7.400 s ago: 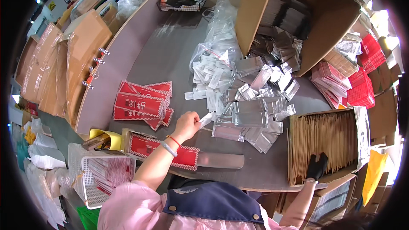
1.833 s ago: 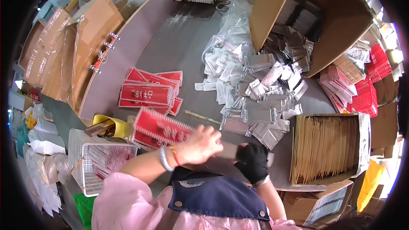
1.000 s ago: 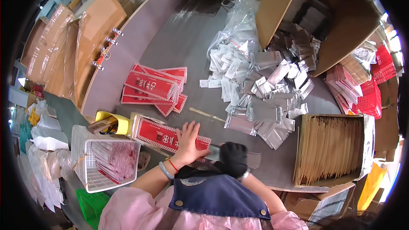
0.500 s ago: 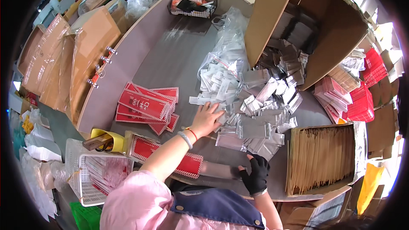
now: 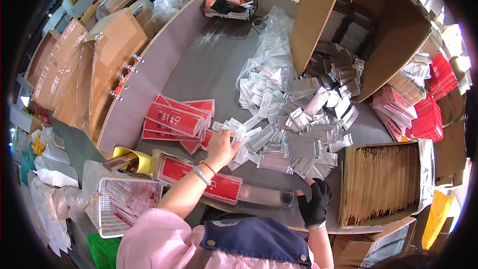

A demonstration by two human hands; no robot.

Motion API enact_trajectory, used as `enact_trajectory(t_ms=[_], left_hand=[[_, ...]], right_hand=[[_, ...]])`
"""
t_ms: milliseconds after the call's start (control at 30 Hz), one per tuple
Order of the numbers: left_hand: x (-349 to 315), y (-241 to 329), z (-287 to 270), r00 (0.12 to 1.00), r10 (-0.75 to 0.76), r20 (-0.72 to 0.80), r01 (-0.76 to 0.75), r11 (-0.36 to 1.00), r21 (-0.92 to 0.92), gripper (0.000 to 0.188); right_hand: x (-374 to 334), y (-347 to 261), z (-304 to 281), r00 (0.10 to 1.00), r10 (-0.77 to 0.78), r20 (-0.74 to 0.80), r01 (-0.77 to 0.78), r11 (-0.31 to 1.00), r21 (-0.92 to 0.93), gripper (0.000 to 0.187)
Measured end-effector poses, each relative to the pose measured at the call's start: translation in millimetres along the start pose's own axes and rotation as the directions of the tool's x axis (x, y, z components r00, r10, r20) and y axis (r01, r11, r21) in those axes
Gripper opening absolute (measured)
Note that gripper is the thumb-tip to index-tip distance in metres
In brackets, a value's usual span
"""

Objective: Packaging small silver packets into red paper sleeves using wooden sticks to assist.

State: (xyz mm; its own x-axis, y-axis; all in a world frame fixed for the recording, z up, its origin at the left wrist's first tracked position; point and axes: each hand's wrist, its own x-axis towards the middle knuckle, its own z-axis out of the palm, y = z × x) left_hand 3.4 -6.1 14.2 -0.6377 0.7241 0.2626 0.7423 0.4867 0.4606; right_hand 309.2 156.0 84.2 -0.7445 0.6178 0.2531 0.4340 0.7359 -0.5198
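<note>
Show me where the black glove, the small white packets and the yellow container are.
Black glove [image 5: 314, 209]: head view, on the back of it.
White packets [image 5: 265, 104]: head view, on one packet's face.
Yellow container [image 5: 145, 163]: head view, on its wall.

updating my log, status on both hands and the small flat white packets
Bare left hand: at small flat white packets. Black-gloved right hand: open, looks empty. Left forearm partly covers red checker-edged packet.

Grey tbl [image 5: 184, 69] w/ red pkgs [image 5: 174, 120] L, white pkts [image 5: 265, 102] mid, silver pkts [image 5: 301, 149] beside, stick-filled ctn [image 5: 426, 174] R.
</note>
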Motion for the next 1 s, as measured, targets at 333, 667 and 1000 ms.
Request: enact_trajectory(t_ms=[333, 667, 1000], left_hand=[[10, 21, -3, 0.963, -0.257, 0.078, 0.266, 0.953, -0.147, 0.02], [28, 46, 58, 0.995, -0.039, 0.089, 0.037, 0.999, 0.024, 0.038], [19, 63, -37, 0.968, -0.16, 0.194, 0.223, 0.903, -0.367, 0.025]], right_hand=[[-10, 77, -40, 0.963, 0.162, -0.215, -0.203, 0.962, -0.182, 0.043], [-63, 245, -91, 0.788, 0.492, -0.371, -0.616, 0.651, -0.444, 0.049], [-53, 223, -88, 0.767, 0.452, -0.456, -0.629, 0.669, -0.395, 0.032]])
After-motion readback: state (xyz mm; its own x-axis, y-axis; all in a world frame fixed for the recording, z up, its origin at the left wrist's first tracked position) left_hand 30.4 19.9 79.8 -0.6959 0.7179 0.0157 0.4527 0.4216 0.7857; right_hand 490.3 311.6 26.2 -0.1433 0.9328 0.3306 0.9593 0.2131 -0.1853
